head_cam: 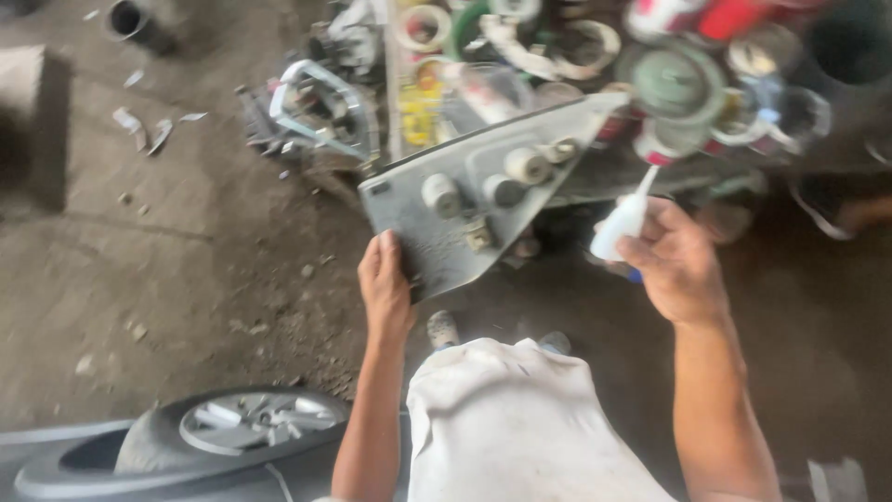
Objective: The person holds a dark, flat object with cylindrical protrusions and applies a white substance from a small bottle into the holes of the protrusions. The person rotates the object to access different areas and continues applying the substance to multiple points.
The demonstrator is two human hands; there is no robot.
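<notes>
The left hand (pixel 386 284) grips the grey triangular panel (pixel 465 200) by its lower corner, long axis rising toward upper right. The right hand (pixel 674 260) clasps a white glue bottle (pixel 621 223), nozzle tilted up-right. The cluttered cans (pixel 669 84) behind blur.

Hands: two, the left hand (pixel 384 284) at centre and the right hand (pixel 676 263) right of centre.
Grey panels: one panel (pixel 465 200) at centre.
Round knobs on the panel: three clear, knobs (pixel 441 194); any further ones are blurred.
Squeeze bottles: one white bottle (pixel 621 223), right of centre.
Wheels: one wheel (pixel 251 425), lower left.
Dark cans: one can (pixel 130 20), upper left.
Tins and tape rolls: a heap (pixel 669 74) along the top, too blurred to count.
Paper scraps: several scraps (pixel 139 125), upper left.
</notes>
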